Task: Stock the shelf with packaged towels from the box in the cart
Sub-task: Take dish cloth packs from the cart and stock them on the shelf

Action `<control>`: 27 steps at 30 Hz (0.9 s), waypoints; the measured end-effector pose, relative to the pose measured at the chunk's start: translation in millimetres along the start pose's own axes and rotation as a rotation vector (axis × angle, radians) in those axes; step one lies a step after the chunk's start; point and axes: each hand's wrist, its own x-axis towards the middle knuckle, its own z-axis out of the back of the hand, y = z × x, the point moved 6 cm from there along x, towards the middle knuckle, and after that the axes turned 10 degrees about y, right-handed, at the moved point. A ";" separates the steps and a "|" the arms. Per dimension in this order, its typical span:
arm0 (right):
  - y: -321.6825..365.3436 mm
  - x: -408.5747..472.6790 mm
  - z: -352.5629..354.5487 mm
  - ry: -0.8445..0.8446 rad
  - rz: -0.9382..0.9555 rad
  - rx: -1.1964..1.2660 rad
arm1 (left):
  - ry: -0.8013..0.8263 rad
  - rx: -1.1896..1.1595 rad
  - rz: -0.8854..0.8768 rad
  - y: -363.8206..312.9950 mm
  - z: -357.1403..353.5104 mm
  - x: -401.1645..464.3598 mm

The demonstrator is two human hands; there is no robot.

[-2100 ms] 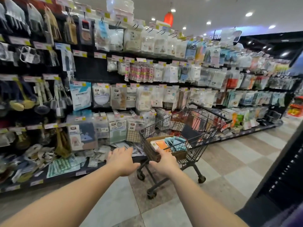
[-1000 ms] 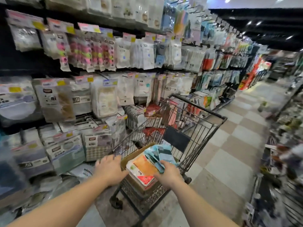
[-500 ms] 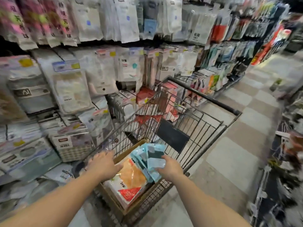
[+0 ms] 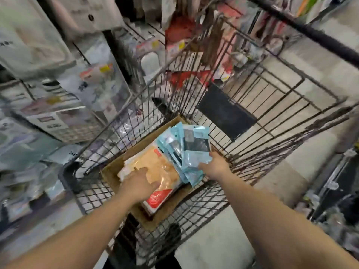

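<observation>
A brown cardboard box (image 4: 111, 172) sits in the near end of a black wire cart (image 4: 275, 113). In it lies a stack of orange packaged towels (image 4: 157, 162) with a red label, and beside it on the right a fan of light-blue packaged towels (image 4: 187, 144). My left hand (image 4: 138, 184) lies flat on top of the orange pack, thumb spread to the right. My right hand (image 4: 214, 166) holds the right edge of the blue packs, thumb above and fingers tucked beneath. The shelf (image 4: 73, 121) of hanging packs runs along the left.
Hanging bagged goods (image 4: 101, 88) crowd the shelving close to the cart's left side. The cart's black handle bar (image 4: 320, 38) crosses the upper right. A tiled aisle floor (image 4: 303, 171) lies to the right, with dark shelving (image 4: 342, 181) at the far right edge.
I have leaned in over the cart. My left hand moved from the box's left rim onto the orange pack; my right hand stays at the blue packs.
</observation>
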 end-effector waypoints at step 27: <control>5.1 69.6 -43.2 -0.039 -0.110 0.032 | 0.240 -1.171 0.092 -12.5 -32.4 102.5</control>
